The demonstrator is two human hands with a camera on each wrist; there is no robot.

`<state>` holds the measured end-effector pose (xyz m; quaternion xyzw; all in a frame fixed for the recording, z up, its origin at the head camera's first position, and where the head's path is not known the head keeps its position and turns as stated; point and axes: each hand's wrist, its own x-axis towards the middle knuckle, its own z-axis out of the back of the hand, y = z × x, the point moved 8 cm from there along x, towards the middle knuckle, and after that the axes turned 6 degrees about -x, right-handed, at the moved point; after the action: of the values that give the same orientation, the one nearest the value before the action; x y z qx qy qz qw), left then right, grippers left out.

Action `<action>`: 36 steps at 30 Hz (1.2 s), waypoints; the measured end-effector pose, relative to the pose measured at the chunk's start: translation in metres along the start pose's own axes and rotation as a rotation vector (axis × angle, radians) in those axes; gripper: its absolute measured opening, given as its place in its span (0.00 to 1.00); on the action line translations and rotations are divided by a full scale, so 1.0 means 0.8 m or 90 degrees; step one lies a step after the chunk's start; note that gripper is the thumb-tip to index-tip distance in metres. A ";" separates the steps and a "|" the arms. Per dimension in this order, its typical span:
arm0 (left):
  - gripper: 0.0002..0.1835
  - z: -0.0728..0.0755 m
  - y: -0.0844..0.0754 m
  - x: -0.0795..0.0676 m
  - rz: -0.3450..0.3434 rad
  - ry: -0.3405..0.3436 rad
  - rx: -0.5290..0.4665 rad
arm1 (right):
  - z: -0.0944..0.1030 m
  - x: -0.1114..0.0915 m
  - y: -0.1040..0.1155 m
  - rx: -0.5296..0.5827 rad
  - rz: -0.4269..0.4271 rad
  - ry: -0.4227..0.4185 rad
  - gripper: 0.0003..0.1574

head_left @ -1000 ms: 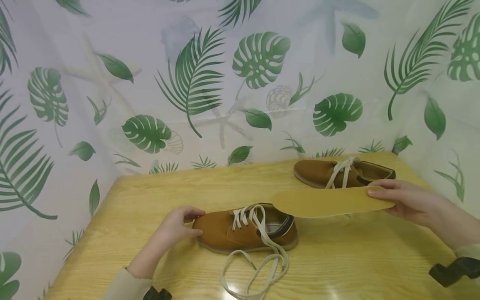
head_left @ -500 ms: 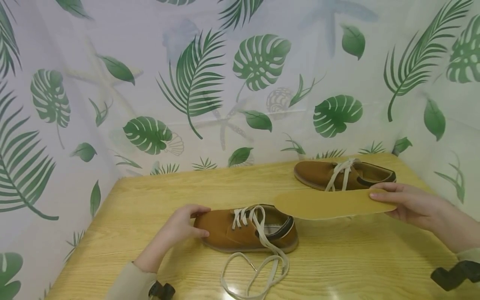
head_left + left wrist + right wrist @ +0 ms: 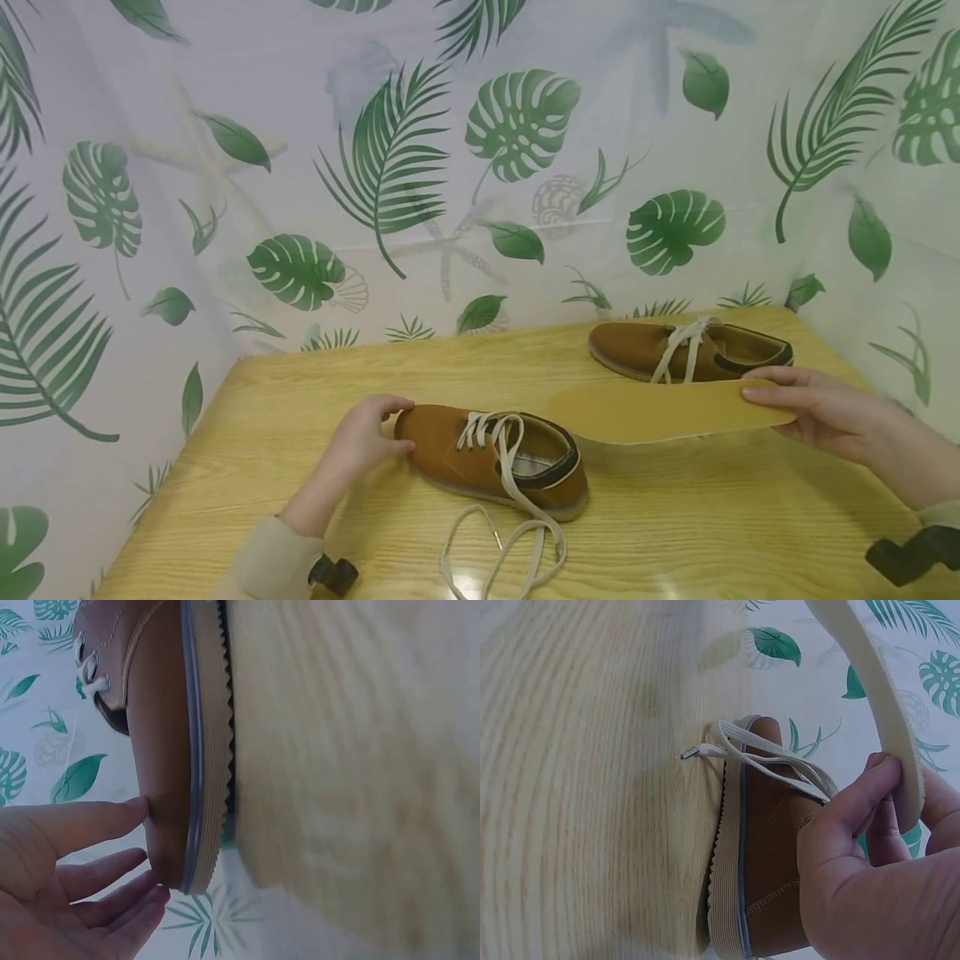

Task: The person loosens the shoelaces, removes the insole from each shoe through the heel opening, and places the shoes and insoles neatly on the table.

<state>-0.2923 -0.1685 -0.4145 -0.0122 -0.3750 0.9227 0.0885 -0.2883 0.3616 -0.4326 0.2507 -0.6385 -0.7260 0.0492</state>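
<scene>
A brown lace-up shoe (image 3: 438, 446) sits sole-down on the wooden table, toe pointing left. My left hand (image 3: 363, 437) holds its toe between thumb and fingers; in the left wrist view the thumb (image 3: 124, 814) touches the toe cap. The shoe's long pale lace (image 3: 517, 475) trails over the table in loops. Between thumb and fingers, my right hand (image 3: 825, 412) pinches one end of a flat yellowish insole (image 3: 660, 412). The insole hangs level above the table, its free end close to the shoe's heel opening. The right wrist view shows the insole (image 3: 889, 712) edge-on.
A second brown shoe (image 3: 633, 348), its pale lace (image 3: 686, 342) tied, stands at the back right, partly behind the insole. A leaf-printed cloth (image 3: 420, 208) encloses the table (image 3: 315, 383) at the back and both sides.
The near shoe has turned, its toe swinging away from me and its heel toward me, with my left hand at the toe. The insole has shifted very slightly right.
</scene>
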 end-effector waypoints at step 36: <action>0.44 -0.075 -0.089 -0.032 -0.044 0.015 -0.021 | 0.007 -0.005 -0.008 0.045 0.010 -0.006 0.21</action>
<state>-0.2506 -0.0812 -0.4094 -0.0115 -0.3890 0.9127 0.1247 -0.2856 0.3690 -0.4372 0.2442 -0.6661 -0.7035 0.0429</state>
